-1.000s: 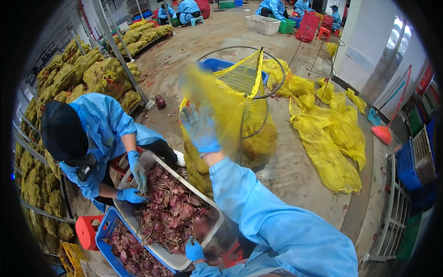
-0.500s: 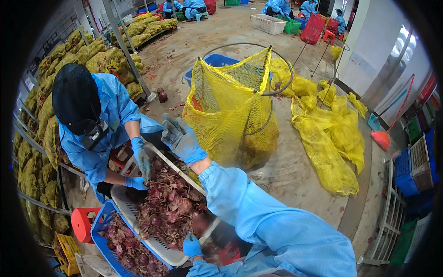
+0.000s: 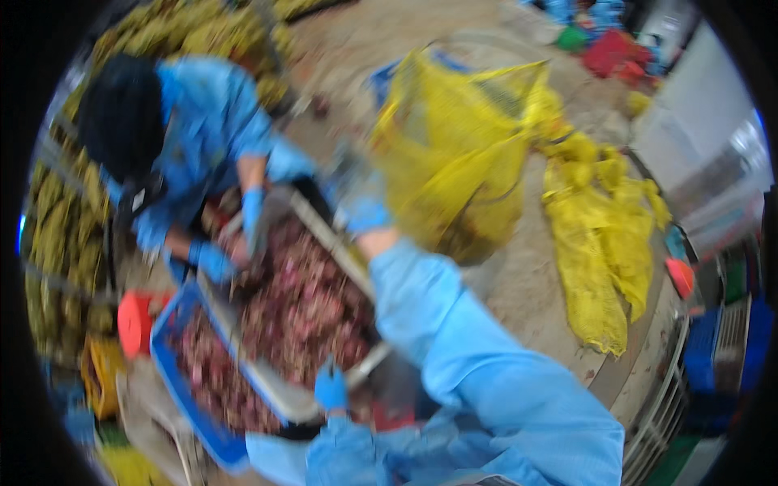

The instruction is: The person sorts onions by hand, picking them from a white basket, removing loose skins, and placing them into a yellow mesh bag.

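My right hand (image 3: 356,194), in a blue glove with a greyish palm, is raised beside the near-left edge of a yellow mesh bag (image 3: 454,162). It is smeared by motion, but its fingers look stretched out with nothing in them. Lower down, my blue-gloved left hand (image 3: 331,389) is at the near end of a whitish crate (image 3: 312,219) full of red onions (image 3: 304,300). Its fingers are drawn together around something small and dark that I cannot make out. Across the crate, a co-worker's gloved hands (image 3: 215,261) are over the onions.
A blue crate (image 3: 166,340) of onions and skins adjoins the whitish crate. A red stool (image 3: 136,324) stands behind it. Yellow mesh sacks (image 3: 600,243) lie on the floor to the right. Stacked full sacks (image 3: 61,227) line the left. Crates (image 3: 721,344) stand at far right.
The whole view has shifted and blurred, with the yellow bag now further right in the picture. My right hand stays raised near the bag, and my left hand stays by the onions.
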A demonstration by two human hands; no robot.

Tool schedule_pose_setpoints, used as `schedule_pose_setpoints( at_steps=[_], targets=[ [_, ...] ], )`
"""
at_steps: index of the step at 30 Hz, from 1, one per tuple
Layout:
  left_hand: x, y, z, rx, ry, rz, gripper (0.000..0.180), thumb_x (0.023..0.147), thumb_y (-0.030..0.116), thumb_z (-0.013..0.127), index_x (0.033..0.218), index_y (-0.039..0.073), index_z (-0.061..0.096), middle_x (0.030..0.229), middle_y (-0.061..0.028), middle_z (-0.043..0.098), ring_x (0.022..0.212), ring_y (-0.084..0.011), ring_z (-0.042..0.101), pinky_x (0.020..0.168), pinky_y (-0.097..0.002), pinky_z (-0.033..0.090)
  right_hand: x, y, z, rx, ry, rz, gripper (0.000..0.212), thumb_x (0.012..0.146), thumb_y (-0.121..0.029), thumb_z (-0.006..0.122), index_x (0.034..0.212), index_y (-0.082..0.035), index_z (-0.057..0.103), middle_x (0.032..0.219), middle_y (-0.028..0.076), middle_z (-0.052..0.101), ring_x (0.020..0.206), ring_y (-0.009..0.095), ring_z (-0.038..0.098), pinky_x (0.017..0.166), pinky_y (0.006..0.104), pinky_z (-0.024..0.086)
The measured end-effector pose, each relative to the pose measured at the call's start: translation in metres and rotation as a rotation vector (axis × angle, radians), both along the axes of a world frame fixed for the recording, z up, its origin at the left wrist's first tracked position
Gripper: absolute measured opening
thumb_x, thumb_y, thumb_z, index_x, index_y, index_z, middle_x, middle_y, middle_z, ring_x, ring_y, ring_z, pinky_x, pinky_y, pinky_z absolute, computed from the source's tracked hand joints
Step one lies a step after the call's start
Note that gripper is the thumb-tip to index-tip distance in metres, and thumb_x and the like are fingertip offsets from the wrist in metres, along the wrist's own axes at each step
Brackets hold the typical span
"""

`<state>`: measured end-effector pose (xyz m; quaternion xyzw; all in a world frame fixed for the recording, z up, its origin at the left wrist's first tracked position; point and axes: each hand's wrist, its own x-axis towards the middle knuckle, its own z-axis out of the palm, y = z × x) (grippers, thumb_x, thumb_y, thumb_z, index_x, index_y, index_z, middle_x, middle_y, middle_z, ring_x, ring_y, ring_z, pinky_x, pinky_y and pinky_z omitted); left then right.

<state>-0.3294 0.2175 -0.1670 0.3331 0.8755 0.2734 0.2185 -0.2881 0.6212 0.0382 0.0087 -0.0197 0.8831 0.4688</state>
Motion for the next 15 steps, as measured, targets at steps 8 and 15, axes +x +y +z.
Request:
schedule_pose_setpoints(
  at_steps=[8,15],
  targets=[
    [-0.069,-0.042,-0.028,0.337,-0.107,0.503,0.034,0.094,0.005,0.050,0.126,-0.002,0.058,0.121,-0.0155,0.064,0.111,-0.0227,0.060,0.095,-0.0317,0.046,0.021,0.012,0.003,0.069,-0.187,-0.162,0.020,0.094,-0.024,0.053,0.094,-0.009,0.066,0.084,0.004,0.069,0.073,0.019,0.066,0.075,0.0367,0.055],
    [-0.080,-0.023,-0.017,-0.275,-0.333,0.452,0.047,0.088,0.029,0.061,0.123,-0.002,0.059,0.118,-0.0206,0.064,0.106,-0.0314,0.062,0.091,-0.0376,0.047,0.023,0.024,-0.008,-0.014,-0.178,-0.216,0.015,0.091,-0.023,0.058,0.090,-0.011,0.067,0.079,0.002,0.070,0.070,0.020,0.066,0.079,0.0397,0.055]
  ],
)
